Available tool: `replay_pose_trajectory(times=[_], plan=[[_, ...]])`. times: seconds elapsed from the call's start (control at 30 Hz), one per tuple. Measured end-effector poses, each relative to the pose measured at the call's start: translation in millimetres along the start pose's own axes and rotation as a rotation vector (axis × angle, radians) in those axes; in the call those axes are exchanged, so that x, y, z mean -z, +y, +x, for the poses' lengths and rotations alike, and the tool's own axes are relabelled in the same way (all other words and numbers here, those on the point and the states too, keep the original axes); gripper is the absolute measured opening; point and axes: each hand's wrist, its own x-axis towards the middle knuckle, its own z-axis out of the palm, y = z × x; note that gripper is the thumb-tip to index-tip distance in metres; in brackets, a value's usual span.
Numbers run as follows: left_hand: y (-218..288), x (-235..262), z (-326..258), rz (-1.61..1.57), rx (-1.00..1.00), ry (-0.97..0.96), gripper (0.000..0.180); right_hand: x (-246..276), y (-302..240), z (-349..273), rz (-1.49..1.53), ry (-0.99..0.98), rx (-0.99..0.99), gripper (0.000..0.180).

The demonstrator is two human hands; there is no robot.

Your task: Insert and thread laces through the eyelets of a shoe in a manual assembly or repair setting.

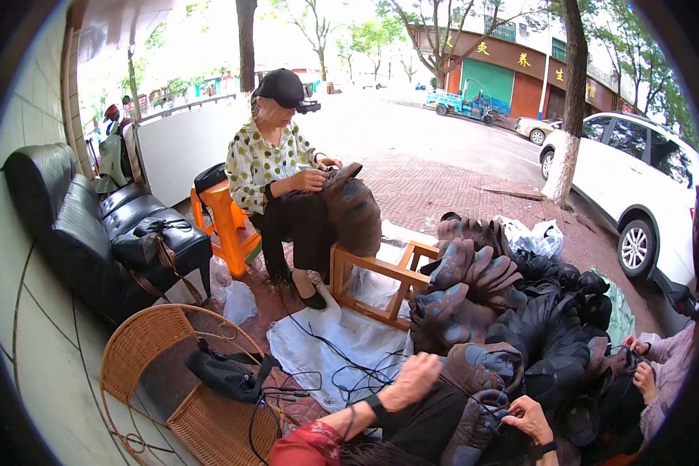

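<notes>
Shoe upper (474,419), grey-brown, on the lap; left hand (414,378) curled over its top edge, right hand (530,419) pinching its side; heap of dark uppers (512,303) just beyond; white plastic bags (532,237) behind the heap; red shopfront with yellow signs (520,58) far behind; brick pavement (435,186).

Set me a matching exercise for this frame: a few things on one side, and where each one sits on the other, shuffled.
Things:
1. wicker chair
2. black sofa
3. white car
4. orange stool

Places:
A. at the right edge, beside a tree trunk
B. under the seated person in the dotted shirt
C. against the wall at the left
D. at the lower left, with a black bag on its seat

Pairs: 1-D, 2-C, 3-A, 4-B
</notes>
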Motion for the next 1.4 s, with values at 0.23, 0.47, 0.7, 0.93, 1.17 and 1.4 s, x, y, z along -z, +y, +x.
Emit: replay_pose_trajectory(times=[0.23, 0.47, 0.7, 0.93, 1.17, 1.4], plan=[[-30, 16, -42, 0.054, 0.091, 0.011, 0.013, -4, -6, -8, 0.016, 0.084, 0.009, 0.024], [-12, -24, -50, -0.29, -0.002, -0.22, 0.022, -12, 13, -25, 0.07, 0.154, 0.163, 0.013], [-5, -20, -38, -0.459, 0.148, -0.176, 0.03, -13, 2, -7, 0.209, 0.115, 0.142, 0.036], [54, -12, -37, -0.755, 0.104, -0.24, 0.007, -20, 25, -62, 0.211, 0.158, -0.092, 0.015], [70, -5, -63, -0.704, -0.191, -0.394, 0.011, -45, 17, -95, -0.016, 0.137, 0.032, 0.01], [54, -2, -43, -0.977, 0.171, -0.873, 0.016, -48, 23, -88, -0.021, 0.139, 0.058, 0.013]])
